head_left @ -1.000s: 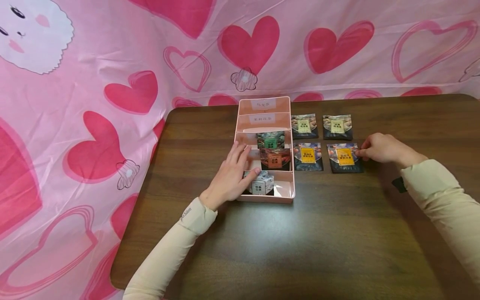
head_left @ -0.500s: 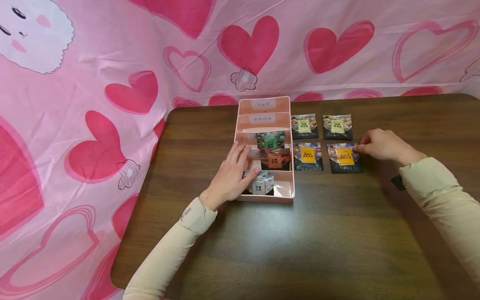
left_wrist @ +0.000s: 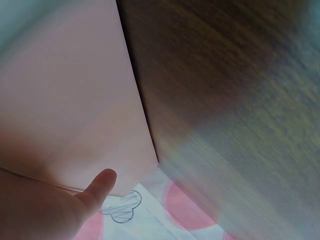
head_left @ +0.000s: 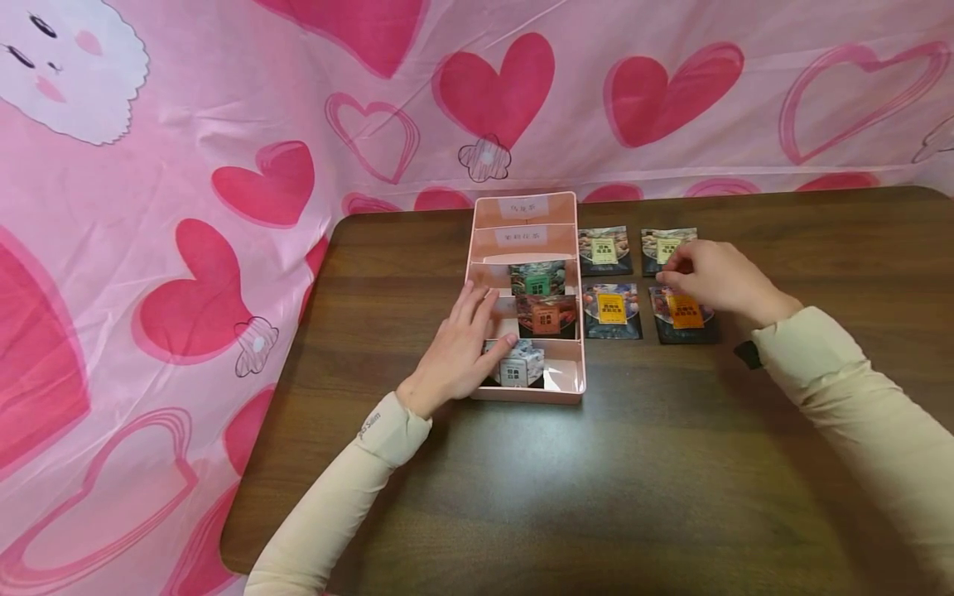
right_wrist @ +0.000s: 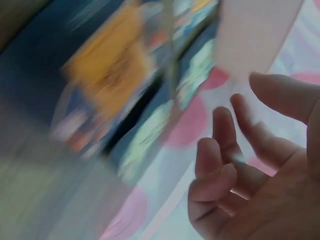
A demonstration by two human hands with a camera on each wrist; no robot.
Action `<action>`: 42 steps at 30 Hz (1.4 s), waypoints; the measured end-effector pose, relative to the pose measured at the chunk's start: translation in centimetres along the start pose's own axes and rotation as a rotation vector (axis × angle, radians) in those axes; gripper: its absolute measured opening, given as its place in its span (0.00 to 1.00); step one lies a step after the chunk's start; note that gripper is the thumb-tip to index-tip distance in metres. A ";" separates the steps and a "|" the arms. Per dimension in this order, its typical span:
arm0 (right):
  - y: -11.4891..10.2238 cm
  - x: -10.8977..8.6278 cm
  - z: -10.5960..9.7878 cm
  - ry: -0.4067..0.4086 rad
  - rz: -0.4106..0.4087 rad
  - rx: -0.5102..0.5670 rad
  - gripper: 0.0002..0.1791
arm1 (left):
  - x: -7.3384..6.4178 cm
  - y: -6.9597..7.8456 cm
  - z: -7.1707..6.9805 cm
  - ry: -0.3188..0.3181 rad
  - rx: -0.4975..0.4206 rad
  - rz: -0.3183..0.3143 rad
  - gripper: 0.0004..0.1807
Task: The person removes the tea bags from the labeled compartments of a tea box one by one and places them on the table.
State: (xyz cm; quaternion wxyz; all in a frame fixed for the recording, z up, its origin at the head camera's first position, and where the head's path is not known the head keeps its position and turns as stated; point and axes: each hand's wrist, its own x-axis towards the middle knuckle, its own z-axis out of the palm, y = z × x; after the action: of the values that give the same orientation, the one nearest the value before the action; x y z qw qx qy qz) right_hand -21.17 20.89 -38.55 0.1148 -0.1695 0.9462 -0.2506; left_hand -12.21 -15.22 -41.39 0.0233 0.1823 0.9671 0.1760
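Note:
My left hand (head_left: 452, 349) rests along the left side of a pink divided box (head_left: 527, 396), its thumb overlapping a white-labelled tea packet (head_left: 520, 368) in the front compartment. In the left wrist view one digit (left_wrist: 97, 190) lies at the edge of the box's smooth pink wall (left_wrist: 85, 100). My right hand (head_left: 725, 280) hovers over the orange-labelled tea sachet (head_left: 687, 333) on the right, covering part of its top. Thumb and fingers are loosely bent and apart in the right wrist view, with nothing between them. Close behind lies a pale-green-labelled sachet (head_left: 669, 242), partly hidden by the fingers.
Another orange-labelled sachet (head_left: 613, 312) and another green-labelled one (head_left: 604, 251) lie right beside the box. Inside it stand a dark green sachet (head_left: 538, 278) and a red-brown sachet (head_left: 547, 317). Paper labels (head_left: 522, 236) mark the back compartments. A heart-patterned pink cloth (head_left: 566, 108) borders the wooden table (head_left: 581, 497).
My right hand has left the right edge of the orange-labelled sachet and moved left and slightly back, above it. The left hand and the box have stayed in place.

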 end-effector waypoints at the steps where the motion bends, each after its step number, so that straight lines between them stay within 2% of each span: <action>1: -0.7 0.2 0.1 0.029 -0.026 0.004 0.12 | 0.0 0.0 0.0 -0.001 -0.001 -0.001 0.41; 5: -3.4 0.9 0.7 0.139 -0.115 0.022 0.11 | 0.0 0.0 0.1 -0.003 -0.006 -0.002 0.41; 9: -5.7 1.6 1.3 0.182 -0.168 0.065 0.10 | -0.1 0.0 0.1 -0.001 -0.009 -0.002 0.41; 16: -8.2 2.8 2.5 0.152 -0.206 0.093 0.09 | 0.0 -0.1 0.1 -0.012 -0.015 -0.008 0.42; 20: -9.0 3.3 3.2 0.141 -0.210 0.071 0.09 | 0.1 -0.1 0.1 -0.020 -0.020 -0.014 0.41; 29: -9.8 3.9 3.8 0.031 -0.159 -0.004 0.12 | 0.1 0.0 0.0 -0.028 -0.018 -0.015 0.42; 37: -10.3 4.5 4.5 0.012 -0.135 -0.021 0.14 | 0.1 0.0 -0.2 -0.023 -0.016 -0.008 0.43; 42: -10.6 5.0 4.9 -0.007 -0.086 -0.004 0.19 | 0.0 0.0 -0.1 -0.022 -0.015 -0.010 0.42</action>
State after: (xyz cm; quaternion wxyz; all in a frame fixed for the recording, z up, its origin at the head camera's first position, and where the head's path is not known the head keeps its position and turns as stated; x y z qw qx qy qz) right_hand -21.51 8.22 -37.97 0.1069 -0.2112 0.9381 -0.2528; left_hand -12.25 -15.25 -41.25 0.0364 0.1793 0.9662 0.1813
